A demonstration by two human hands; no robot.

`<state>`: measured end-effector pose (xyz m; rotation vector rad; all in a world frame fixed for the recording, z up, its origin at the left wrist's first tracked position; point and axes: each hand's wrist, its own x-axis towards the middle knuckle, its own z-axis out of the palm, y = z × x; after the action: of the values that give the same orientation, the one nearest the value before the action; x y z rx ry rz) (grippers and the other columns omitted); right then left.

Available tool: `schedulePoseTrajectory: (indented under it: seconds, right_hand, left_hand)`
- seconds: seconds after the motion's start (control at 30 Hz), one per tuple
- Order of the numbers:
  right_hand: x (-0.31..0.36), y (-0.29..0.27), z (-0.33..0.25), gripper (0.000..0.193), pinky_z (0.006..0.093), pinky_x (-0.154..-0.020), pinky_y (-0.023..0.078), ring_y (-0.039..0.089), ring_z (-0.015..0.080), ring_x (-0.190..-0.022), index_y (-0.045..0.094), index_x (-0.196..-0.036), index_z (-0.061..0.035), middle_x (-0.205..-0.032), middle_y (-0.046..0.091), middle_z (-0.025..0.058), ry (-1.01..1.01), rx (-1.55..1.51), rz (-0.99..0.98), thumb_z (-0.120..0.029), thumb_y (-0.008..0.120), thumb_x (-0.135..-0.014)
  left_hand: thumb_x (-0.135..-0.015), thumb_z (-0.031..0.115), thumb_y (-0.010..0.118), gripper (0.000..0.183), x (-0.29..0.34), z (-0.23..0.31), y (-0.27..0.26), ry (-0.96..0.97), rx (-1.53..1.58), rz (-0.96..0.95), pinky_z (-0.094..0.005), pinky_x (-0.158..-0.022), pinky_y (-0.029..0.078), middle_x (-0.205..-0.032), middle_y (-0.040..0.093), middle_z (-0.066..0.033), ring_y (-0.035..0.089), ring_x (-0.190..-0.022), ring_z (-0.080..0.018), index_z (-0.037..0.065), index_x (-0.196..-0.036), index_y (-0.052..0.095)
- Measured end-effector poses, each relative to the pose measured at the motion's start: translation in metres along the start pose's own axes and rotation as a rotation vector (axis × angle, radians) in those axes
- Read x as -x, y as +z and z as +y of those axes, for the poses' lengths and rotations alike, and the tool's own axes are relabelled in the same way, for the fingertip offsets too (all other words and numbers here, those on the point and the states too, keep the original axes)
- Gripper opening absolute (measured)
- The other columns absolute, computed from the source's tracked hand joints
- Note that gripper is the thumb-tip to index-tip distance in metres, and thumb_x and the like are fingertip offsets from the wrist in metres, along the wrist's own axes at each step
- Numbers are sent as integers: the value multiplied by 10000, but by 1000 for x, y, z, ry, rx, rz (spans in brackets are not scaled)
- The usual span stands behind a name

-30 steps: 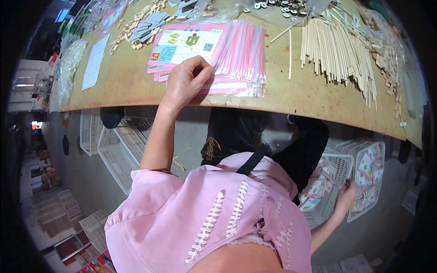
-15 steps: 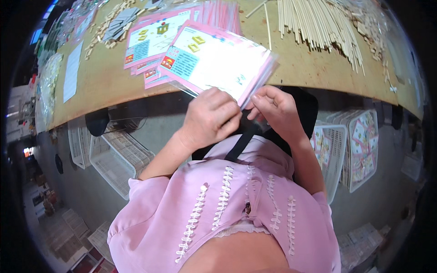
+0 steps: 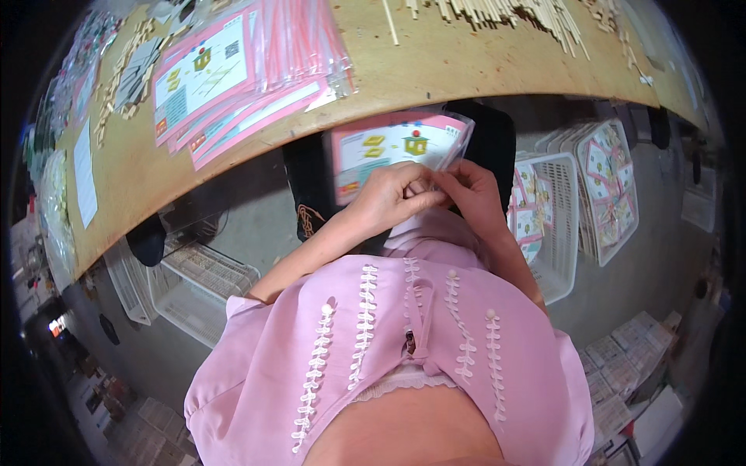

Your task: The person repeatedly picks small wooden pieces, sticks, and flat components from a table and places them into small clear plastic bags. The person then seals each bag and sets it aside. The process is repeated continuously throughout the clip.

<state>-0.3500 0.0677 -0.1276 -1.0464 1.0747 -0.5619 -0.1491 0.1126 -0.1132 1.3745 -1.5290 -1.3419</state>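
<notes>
A pink-bordered printed packet (image 3: 381,147) in a clear sleeve is above the person's lap, just off the near edge of the bench and tilted so that its printed face shows. The left hand (image 3: 388,196) reaches across its lower part, thumb and fingers drawn together on the packet's lower right edge. The right hand (image 3: 475,196) meets it there, its grip pinched on the same edge beside the left fingertips; the exact contact is partly hidden behind the fingers. Under the packet are dark trousers (image 3: 492,144), and nearer the camera a pink top (image 3: 435,334) with white braided trim.

On the bench (image 3: 435,74), to the left of the held packet, similar packets lie in an overlapping pile (image 3: 206,66), with a fan of clear, pink-edged sleeves (image 3: 299,39) against its right side. Farther left are grey flat pieces (image 3: 141,62), small wooden pieces (image 3: 116,97) and a white sheet (image 3: 85,179). Pale wooden sticks (image 3: 501,11) lie together at the top, with one lone stick (image 3: 391,23) apart.

Below the bench on the right, a white basket (image 3: 561,237) holds more packets, and a stack of baskets (image 3: 588,211) beside it carries others. Slatted baskets (image 3: 206,270) stand at the left.
</notes>
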Motion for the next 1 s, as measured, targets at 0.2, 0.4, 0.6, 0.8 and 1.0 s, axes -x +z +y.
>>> schedulePoseTrajectory:
  seconds: [0.2,0.4,0.6,0.8,1.0]
  right_hand:
    - [-8,-1,0,207,229,-631,545,682,94,-681,701,-874,-10,-755,720,55,-70,-201,25,-160,697,-1017]
    - [-6,-19,2,182,294,-634,556,693,124,-643,720,-905,-12,-694,703,84,39,133,-65,-164,708,-1004]
    - [10,-2,-61,583,412,-731,603,740,319,-941,646,-1353,-111,-1366,662,111,-805,1089,-7,-208,855,-817]
    - [-6,-15,-66,283,390,-708,592,735,313,-935,690,-1102,-82,-1171,687,116,-753,1359,-49,-74,758,-828]
    - [-15,-7,-70,102,451,-901,558,678,379,-1097,721,-929,-34,-1086,699,147,-824,1331,-143,-21,733,-829]
  left_hand:
    - [-1046,116,579,201,-21,-19,7,39,31,202,-306,-630,527,-758,680,-97,645,-655,-151,4,-923,692]
    - [-1037,149,613,184,-40,-21,-13,-1,-234,480,-409,-690,562,-873,726,-187,725,-769,-334,18,-1022,742]
    - [-872,67,620,159,-31,-20,-12,250,-527,387,-474,-765,579,-971,711,-162,706,-895,-390,69,-1009,701]
    - [-971,175,664,113,-7,-2,-27,193,-428,352,-472,-694,566,-900,701,-146,700,-821,-380,70,-1004,689]
    - [-976,196,694,146,35,30,-86,329,-506,325,-433,-730,580,-934,724,-116,717,-836,-322,72,-1048,724]
